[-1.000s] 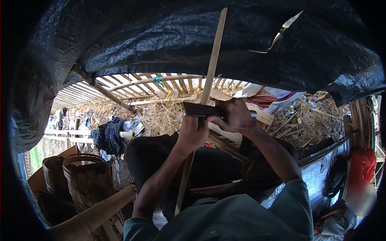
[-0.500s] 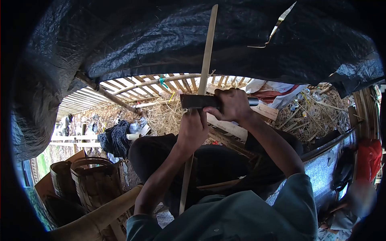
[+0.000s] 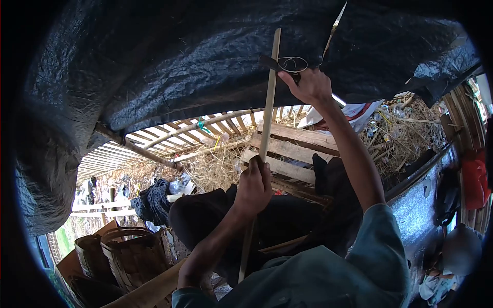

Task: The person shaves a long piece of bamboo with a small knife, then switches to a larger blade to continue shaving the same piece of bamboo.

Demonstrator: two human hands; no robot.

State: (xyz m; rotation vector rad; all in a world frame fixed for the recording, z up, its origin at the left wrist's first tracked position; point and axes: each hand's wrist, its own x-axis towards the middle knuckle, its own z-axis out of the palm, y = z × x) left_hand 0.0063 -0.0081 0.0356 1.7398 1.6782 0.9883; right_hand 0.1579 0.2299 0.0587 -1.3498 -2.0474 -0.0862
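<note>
My left hand (image 3: pixel 253 186) is closed around a long, narrow bamboo strip (image 3: pixel 269 108), which runs from below my forearm up towards the black sheet. My right hand (image 3: pixel 311 86) grips a broad-bladed knife whose dark blade (image 3: pixel 268 62) lies across the strip near its upper end. The knife's handle end (image 3: pixel 339 100) sticks out past the right wrist. Between the blade and my right thumb, a thin curled shaving (image 3: pixel 292 64) loops off the strip. Most of the blade is seen edge-on.
A black plastic sheet (image 3: pixel 205 61) hangs across the front. Wooden slats (image 3: pixel 292 149) and straw (image 3: pixel 210 164) lie beyond my knees. Woven baskets (image 3: pixel 133 256) and a thick bamboo pole (image 3: pixel 149 287) are at the lower left. A red bag (image 3: pixel 475 177) hangs at the right.
My right hand and the knife have moved up along the strip, away from my left hand. The blade has turned edge-on, and a curled shaving now shows beside it. The strip's top sits lower.
</note>
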